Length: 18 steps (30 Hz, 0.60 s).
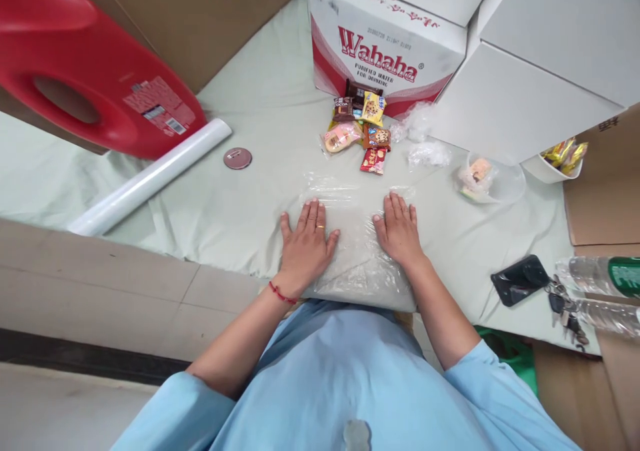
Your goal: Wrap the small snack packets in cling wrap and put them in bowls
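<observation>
A sheet of clear plastic wrap (350, 238) lies wrinkled over the pale green tablecloth in front of my body. Flat on its left side rests my left hand (307, 241), fingers stretched out, with a ring on one finger and a red cord on the wrist. My right hand (399, 231) presses on the sheet's right side, fingers extended and thumb apart. Beyond the sheet sits a small pile of wrapped snacks, among them a pink-packed cake (343, 136) and a red packet (373, 160). To the left lies a long roll of plastic wrap (155, 178).
A red jug (115, 78) and a round badge (237, 158) are at left. Behind the snacks stands a Wahaba water carton (385, 51). Crumpled plastic (429, 153), a clear bowl (510, 184), a phone (520, 280), keys (565, 310) and bottles (583, 275) occupy the right.
</observation>
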Motion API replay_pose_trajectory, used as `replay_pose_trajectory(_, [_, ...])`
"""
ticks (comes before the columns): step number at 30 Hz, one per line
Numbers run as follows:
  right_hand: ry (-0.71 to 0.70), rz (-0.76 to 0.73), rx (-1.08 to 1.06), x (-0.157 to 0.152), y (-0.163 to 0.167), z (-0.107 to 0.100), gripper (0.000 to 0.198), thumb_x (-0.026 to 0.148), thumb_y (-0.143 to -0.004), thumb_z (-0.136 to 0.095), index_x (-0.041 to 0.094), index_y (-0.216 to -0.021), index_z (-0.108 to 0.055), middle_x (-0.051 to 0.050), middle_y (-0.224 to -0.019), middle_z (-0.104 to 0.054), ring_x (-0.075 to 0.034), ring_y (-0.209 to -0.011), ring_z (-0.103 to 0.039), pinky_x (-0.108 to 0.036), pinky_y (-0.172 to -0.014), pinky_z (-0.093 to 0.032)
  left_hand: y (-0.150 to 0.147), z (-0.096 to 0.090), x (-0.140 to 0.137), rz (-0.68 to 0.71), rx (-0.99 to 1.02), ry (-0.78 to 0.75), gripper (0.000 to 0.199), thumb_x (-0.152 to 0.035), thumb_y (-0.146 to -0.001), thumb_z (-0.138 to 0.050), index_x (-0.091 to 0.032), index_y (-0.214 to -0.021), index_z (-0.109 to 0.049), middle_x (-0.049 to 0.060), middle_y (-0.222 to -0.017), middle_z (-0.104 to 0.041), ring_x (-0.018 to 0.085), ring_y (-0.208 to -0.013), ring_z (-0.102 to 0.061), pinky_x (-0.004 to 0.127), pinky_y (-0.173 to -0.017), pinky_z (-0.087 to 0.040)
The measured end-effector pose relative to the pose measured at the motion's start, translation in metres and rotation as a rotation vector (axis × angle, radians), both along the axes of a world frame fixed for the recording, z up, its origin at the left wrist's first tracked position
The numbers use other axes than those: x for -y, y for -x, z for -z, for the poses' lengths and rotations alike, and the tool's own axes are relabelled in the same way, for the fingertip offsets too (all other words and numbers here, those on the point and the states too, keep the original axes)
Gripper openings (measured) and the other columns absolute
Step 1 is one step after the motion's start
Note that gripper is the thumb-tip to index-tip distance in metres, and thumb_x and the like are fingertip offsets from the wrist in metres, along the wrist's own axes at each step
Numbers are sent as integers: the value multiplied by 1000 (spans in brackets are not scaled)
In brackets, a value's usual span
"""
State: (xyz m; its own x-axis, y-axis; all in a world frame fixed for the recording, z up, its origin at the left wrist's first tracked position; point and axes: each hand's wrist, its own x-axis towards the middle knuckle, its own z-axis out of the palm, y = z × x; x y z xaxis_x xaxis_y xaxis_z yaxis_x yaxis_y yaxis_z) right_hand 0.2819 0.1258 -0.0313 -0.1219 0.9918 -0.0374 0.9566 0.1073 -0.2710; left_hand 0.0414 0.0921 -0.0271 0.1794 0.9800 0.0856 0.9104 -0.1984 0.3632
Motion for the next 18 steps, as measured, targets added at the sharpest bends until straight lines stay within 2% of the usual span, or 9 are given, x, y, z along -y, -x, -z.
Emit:
replay_pose_trajectory(3, [-16, 16, 3, 0, -1, 2, 64, 45, -113, -31, 12, -168, -37, -19, -177, -29, -32, -166, -24, -62, -133, -12, 2, -1, 0, 7, 18, 7, 65, -45, -110, -36, -15, -168, -35, 21, -174, -35, 37, -163, -33, 75, -130, -7])
replay_pose_trajectory(7, [-39, 25, 5, 0, 2, 1, 62, 45, -113, -31, 16, -168, -38, -16, -177, -30, -31, -165, -26, -61, -133, -12, 8, -5, -6, -47, 94, 4, 56, -43, -111, -31, -18, -156, -54, 19, -166, -51, 36, -158, -41, 70, -129, -22])
replay_pose_trajectory(9, [-44, 25, 7, 0, 2, 1, 62, 45, -113, -32, 18, -168, -39, -15, -178, -28, -32, -165, -26, -62, -133, -13, 12, -8, -12, -79, 103, -14, 54, -42, -111, -31, -19, -151, -60, 18, -162, -55, 36, -157, -43, 68, -128, -25])
replay_pose_trajectory(14, [-35, 23, 8, 1, 0, 0, 60, 45, -113, -33, 19, -167, -41, -14, -179, -27, -33, -165, -25, -63, -133, -12, 17, -7, -25, 6, 1, -28, 58, -44, -111, -32, -20, -162, -47, 18, -172, -42, 36, -162, -35, 73, -130, -10])
replay_pose_trajectory(18, [-38, 48, -21, 2, -2, -3, 59, 45, -113, -33, 18, -164, -46, -15, -177, -31, -33, -165, -25, -65, -132, -14, 17, -4, -26, 1, -43, 4, 65, -45, -111, -28, -13, -167, -37, 19, -174, -36, 35, -163, -32, 70, -132, -7])
